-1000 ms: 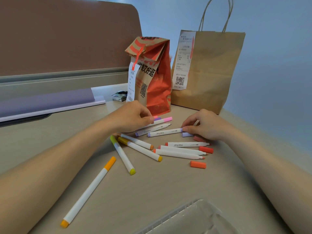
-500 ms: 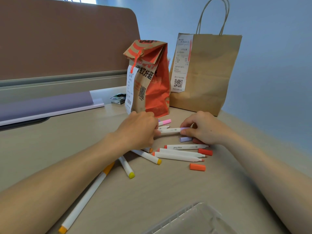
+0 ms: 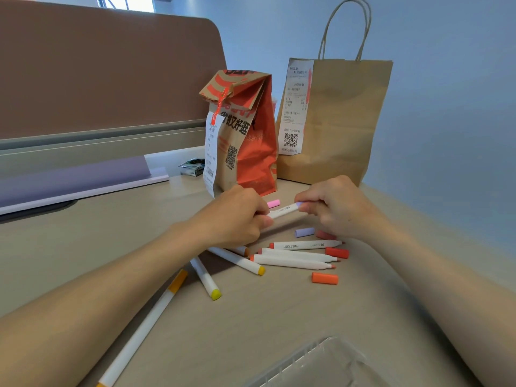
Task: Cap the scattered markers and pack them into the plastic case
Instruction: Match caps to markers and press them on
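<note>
Marker (image 3: 283, 211) now lifted, left hand (image 3: 237, 216), right hand (image 3: 337, 208) gripping ends

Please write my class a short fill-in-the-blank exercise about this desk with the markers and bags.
1. The left hand and the right hand both grip one white marker with a ____ end.
2. The brown handled bag stands to the ____ of the red printed bag.
3. On the desk, one lying pen bears the printed word ____.
Missing words: purple; right; marker.
</note>
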Tool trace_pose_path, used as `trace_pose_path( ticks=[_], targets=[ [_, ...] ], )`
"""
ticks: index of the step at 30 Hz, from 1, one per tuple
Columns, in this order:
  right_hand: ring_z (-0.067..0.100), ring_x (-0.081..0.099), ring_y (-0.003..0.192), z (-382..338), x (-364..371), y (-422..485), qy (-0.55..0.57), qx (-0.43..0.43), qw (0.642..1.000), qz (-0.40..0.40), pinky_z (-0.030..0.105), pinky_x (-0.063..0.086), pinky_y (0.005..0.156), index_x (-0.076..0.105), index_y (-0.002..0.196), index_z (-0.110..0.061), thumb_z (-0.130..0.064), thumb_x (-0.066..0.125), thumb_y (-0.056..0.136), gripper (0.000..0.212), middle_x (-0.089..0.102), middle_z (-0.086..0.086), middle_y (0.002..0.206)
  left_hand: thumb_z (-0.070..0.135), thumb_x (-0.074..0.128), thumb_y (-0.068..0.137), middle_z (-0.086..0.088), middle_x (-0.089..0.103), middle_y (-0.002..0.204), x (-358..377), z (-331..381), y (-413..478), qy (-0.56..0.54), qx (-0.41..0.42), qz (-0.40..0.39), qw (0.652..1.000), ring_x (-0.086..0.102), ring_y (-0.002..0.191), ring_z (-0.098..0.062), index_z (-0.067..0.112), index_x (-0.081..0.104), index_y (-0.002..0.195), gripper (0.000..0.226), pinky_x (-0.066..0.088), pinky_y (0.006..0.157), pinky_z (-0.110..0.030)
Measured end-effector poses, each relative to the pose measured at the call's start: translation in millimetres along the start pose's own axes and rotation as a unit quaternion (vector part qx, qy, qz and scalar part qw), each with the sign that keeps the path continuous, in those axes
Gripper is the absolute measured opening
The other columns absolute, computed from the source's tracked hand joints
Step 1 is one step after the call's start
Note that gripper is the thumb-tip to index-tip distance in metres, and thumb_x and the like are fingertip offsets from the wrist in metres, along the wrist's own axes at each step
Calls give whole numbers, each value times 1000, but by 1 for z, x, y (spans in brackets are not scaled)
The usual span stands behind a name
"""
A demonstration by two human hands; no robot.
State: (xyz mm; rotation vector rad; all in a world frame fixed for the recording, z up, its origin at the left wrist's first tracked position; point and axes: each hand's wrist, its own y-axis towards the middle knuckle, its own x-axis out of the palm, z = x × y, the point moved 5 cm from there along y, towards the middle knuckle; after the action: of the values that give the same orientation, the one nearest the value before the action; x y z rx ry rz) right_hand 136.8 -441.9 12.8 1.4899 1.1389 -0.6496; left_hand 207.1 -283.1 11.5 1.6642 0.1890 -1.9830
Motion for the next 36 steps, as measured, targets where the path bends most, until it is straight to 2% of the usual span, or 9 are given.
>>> trace_pose_path(
  ticks=[4, 8, 11, 15, 19, 23, 27, 30, 36],
  targets=[
    [16, 59, 68, -11, -5, -3, 4, -36, 999, 35, 25, 45, 63, 77, 92, -5, -7, 65, 89, 12, 73, 4, 78, 22, 61, 93, 2, 60, 57, -4, -1, 0, -50, -15, -41, 998, 50, 57, -7, 25, 57, 52, 41, 39, 56, -27],
    [17, 47, 57, -12, -7, -3, 11, -16, 999, 32, 28, 38, 56, 75, 79, -6, -12, 60, 89, 19, 64, 7, 62, 23, 61, 93, 4, 59, 56, -13, 2, -2, -61, -18, -27, 998, 51, 58, -8, 32, 55, 52, 42, 38, 55, -25],
    [13, 41, 55, -2, -10, 0, 58, 74, 996, 8, 30, 38, 57, 76, 80, -10, -13, 63, 92, 18, 61, 12, 61, 28, 56, 96, -6, 60, 68, -15, 15, -4, 72, -5, 54, 996, 46, 67, -25, 19, 64, 68, 30, 32, 59, -32],
    [12, 42, 52, 0, -12, 0, 81, 118, 990, 3, 20, 34, 51, 78, 82, -19, -13, 64, 93, 18, 59, 1, 58, 32, 49, 99, -7, 67, 84, -15, 23, -6, 167, 7, 87, 982, 49, 72, -26, 15, 70, 91, 28, 36, 63, -34],
    [8, 37, 47, 2, -15, -3, 76, 111, 991, -4, 17, 30, 48, 61, 57, -32, -10, 63, 92, 41, 45, -7, 48, 24, 56, 95, -5, 62, 71, -11, 16, -4, 59, -17, 56, 997, 47, 69, -24, 14, 73, 81, 24, 35, 60, -34],
    [14, 30, 58, 26, -32, -14, 34, 111, 991, 64, 29, 27, 58, 63, 71, 5, -9, 63, 92, 25, 50, 23, 63, 22, 58, 92, -1, 63, 63, -19, -13, -4, -52, -75, 41, 995, 54, 63, -16, 20, 63, 58, 34, 42, 58, -32],
    [34, 55, 70, 37, -34, -20, 49, 121, 987, 97, 38, 49, 72, 69, 83, 6, -14, 62, 94, 24, 64, 21, 71, 34, 63, 90, 2, 65, 67, -12, -10, -6, 6, -59, 54, 997, 57, 65, -13, 13, 68, 67, 31, 50, 63, -36],
    [35, 59, 72, 34, -28, -22, 60, 120, 987, 88, 41, 51, 76, 70, 83, 4, -15, 62, 95, 24, 65, 19, 71, 42, 68, 86, 1, 66, 76, 0, -10, -5, 34, -65, 19, 997, 61, 72, -17, 19, 76, 78, 26, 55, 68, -39],
    [33, 57, 71, 30, -22, -22, 86, 117, 987, 71, 40, 51, 73, 71, 83, 5, -15, 63, 94, 24, 66, 19, 71, 55, 70, 82, 9, 65, 64, 6, -7, -5, 44, -56, -2, 997, 60, 66, -9, 22, 78, 74, 35, 52, 61, -30]
  ],
)
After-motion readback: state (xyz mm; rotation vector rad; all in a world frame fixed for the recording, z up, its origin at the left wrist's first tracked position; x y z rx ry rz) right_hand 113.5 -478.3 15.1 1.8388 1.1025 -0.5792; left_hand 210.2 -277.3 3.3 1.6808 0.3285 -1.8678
